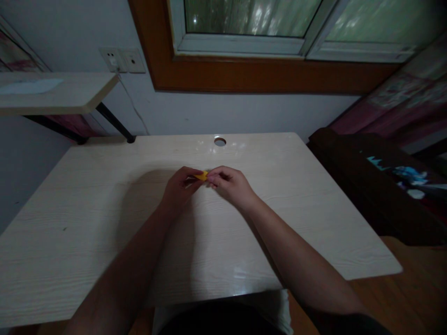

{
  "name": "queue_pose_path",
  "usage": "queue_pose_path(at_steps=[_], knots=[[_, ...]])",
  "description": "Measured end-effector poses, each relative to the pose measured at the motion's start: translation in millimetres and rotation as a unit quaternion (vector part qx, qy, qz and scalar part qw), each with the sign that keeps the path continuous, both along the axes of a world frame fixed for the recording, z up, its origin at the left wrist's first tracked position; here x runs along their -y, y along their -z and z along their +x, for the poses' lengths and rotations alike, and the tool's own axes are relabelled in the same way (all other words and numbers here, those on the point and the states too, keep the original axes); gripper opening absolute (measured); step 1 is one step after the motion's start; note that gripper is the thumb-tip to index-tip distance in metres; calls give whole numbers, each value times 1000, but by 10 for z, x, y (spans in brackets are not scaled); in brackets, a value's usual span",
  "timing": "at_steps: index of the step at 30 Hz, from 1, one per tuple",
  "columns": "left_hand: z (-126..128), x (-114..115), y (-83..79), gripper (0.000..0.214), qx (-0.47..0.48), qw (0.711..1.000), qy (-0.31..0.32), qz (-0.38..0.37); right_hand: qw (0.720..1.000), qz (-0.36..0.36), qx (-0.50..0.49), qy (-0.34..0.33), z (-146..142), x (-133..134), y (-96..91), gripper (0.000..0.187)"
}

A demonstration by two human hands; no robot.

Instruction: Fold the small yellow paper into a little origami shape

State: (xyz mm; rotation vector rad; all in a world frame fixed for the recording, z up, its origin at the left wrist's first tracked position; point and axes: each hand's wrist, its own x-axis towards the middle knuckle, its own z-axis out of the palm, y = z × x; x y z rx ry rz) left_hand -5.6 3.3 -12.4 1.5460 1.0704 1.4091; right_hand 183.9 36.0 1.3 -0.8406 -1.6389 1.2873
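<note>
A small yellow piece (201, 176), perhaps folded paper, is held between my two hands above the middle of the desk (279, 223). My left hand (181, 187) pinches its left side between thumb and fingers. At its right end, the closed fingertips of my right hand (228, 183) grip it too. The fingers cover much of the piece, so its full shape is hidden.
Behind my hands, a round cable hole (220, 142) pierces the desk near the wall. A raised shelf (84, 100) on black legs stands at the back left, below a wall socket (122, 60). Dark furniture (349, 186) holding several items stands beyond the right edge.
</note>
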Motion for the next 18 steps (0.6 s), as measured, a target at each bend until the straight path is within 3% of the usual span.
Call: queue_pose_path(at_steps=[6, 13, 18], knots=[[-4, 11, -26, 25, 27, 999, -33, 13, 999, -12, -42, -11, 0, -5, -9, 33], [-40, 24, -53, 13, -52, 994, -60, 75, 994, -38, -105, -3, -28, -1, -34, 31], [-40, 40, -53, 12, -109, 991, -44, 59, 988, -78, -132, -4, -45, 3, -45, 26]])
